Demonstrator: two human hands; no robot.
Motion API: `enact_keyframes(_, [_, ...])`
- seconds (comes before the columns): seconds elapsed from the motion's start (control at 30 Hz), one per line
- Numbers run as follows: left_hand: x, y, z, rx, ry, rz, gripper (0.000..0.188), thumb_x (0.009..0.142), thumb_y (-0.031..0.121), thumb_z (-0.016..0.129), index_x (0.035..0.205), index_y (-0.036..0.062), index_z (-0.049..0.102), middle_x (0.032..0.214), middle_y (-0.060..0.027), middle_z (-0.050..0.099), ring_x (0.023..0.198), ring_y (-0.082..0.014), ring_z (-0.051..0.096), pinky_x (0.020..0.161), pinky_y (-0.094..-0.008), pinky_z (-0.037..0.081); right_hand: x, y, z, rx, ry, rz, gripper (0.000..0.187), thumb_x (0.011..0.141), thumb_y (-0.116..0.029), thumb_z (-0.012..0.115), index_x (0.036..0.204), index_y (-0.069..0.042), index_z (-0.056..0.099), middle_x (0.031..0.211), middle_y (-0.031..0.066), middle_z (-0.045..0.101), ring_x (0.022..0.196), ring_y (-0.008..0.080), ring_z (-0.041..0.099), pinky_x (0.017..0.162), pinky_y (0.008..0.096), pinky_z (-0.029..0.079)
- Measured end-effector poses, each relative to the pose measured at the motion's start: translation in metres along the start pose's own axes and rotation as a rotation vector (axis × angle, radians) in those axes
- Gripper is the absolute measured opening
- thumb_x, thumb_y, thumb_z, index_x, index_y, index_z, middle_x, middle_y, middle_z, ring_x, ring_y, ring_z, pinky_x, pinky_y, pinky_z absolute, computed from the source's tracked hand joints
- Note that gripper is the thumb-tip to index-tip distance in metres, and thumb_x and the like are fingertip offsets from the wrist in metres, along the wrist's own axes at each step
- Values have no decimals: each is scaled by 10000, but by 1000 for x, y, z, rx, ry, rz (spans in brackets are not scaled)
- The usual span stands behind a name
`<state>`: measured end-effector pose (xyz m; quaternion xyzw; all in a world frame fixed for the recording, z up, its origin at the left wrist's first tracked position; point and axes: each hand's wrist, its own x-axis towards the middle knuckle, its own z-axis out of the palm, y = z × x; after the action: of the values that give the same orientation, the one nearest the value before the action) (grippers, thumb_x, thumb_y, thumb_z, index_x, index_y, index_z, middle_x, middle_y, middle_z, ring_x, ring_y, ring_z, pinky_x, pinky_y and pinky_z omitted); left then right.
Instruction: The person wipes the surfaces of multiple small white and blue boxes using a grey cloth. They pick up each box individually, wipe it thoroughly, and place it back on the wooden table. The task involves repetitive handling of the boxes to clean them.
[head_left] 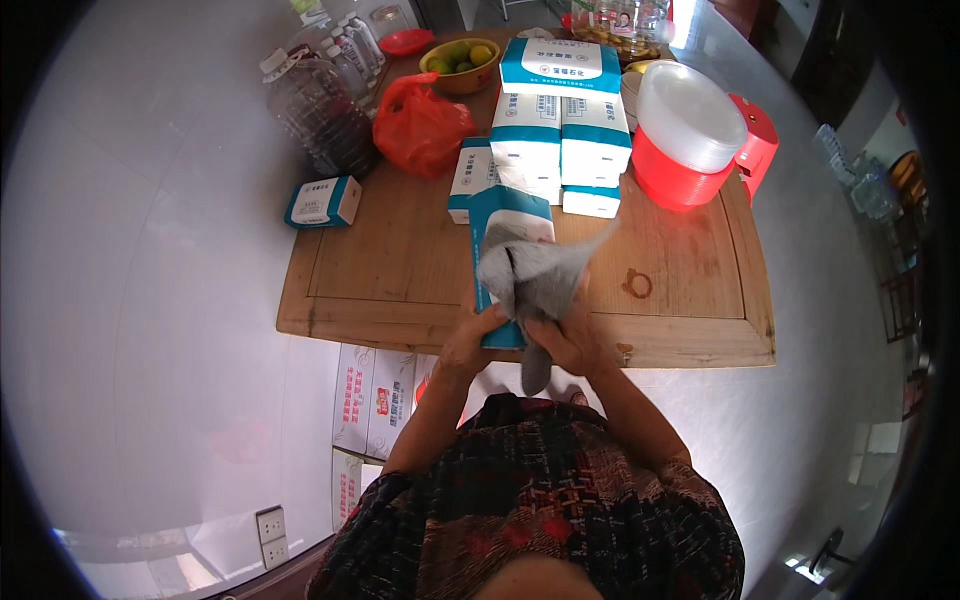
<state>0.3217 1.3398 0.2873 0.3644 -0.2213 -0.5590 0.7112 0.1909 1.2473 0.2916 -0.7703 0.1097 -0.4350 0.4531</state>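
At the table's near edge, my left hand (468, 335) is closed round the lower left side of a teal-and-white tissue-type box (497, 208). My right hand (570, 342) is closed on a grey cloth (545, 275), which lies bunched over the face of that box and partly hides it. One end of the cloth flares out to the upper right, and another hangs below my fingers. Just beyond stands a stack of similar teal-and-white boxes (560, 68), with another such box (470, 178) at its left side.
The wooden table (680, 300) also bears a single box (322, 203), a dark-filled jug (315, 115), a red plastic bag (420, 130), a yellow fruit bowl (447, 82) and a red tub with translucent lids (685, 180). Printed cartons (375, 400) stand below the left edge.
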Motion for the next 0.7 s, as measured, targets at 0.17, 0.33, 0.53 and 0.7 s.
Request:
enact_keyframes(0.17, [-3,-12,-2,97,-89,-76,900,657,248,739,1384,-22,281,1272,-184,480,1159,-301,512,955,-410,452,35,24,-9,-230,79,144,359,853,-303,565,1099,-42,581,1175,199,498,1017,384,467,888,498,329])
enact_keyframes(0.33, [-1,-24,-9,-17,-68,-109,923,632,255,759,1380,-22,294,1270,-181,490,1165,-304,510,957,-411,453,49,21,-14,206,230,572,344,870,-282,564,1046,14,565,1091,242,510,1007,401,476,847,467,391])
enact_keyframes(0.53, [1,-45,-21,-27,79,-120,651,732,76,703,1304,2,400,1062,-78,580,971,-178,590,838,-314,503,14,27,0,-574,52,8,397,858,-262,595,1116,38,563,1163,222,493,1047,369,489,894,464,382])
enact_keyframes(0.7, [-5,-57,-37,-142,27,-40,587,733,113,689,1254,12,438,1063,-75,582,937,-179,601,810,-316,515,14,1,2,-567,-96,-259,332,813,-223,609,1068,-10,608,1209,218,482,1139,411,421,941,562,310])
